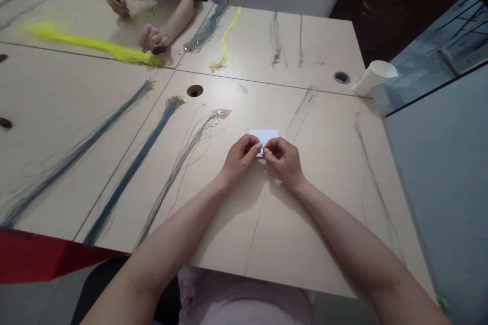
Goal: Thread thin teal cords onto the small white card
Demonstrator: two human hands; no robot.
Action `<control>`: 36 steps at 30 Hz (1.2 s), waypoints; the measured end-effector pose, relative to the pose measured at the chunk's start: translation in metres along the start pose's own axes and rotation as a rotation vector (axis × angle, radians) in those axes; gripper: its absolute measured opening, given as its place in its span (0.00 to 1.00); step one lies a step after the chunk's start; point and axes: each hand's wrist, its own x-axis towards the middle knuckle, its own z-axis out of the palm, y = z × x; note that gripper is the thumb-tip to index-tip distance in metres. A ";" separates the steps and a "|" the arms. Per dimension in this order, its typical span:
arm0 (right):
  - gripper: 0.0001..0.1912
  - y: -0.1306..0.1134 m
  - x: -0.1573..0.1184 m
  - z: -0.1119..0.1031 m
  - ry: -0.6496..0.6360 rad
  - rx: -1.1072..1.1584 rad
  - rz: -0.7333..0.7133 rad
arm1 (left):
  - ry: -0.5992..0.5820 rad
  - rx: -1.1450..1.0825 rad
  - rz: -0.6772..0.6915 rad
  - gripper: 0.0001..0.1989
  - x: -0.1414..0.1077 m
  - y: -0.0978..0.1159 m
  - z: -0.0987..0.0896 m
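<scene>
Pale tabletop [328, 193] spreads out before me, a small white card [269, 135] lying near the wearer's side. Over its near edge, the left hand [241, 156] and right hand [284, 160] nearly meet, thumb and finger of each pinched closed; whether they grip something tiny, I can't tell. Just beyond, rightward, lies a clear ruler [304, 110]. Grey strands [179, 160] and two blue-green bundles [147, 150] [93, 138] slant off leftward. Farther out, a co-worker's hand [154, 39] is at the end of a yellow bundle [114, 51], and a white cup [374, 77] sits near the far right corner.
</scene>
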 end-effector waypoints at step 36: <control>0.01 -0.001 0.001 0.000 -0.006 -0.004 0.011 | -0.010 0.027 0.004 0.08 0.000 0.000 0.000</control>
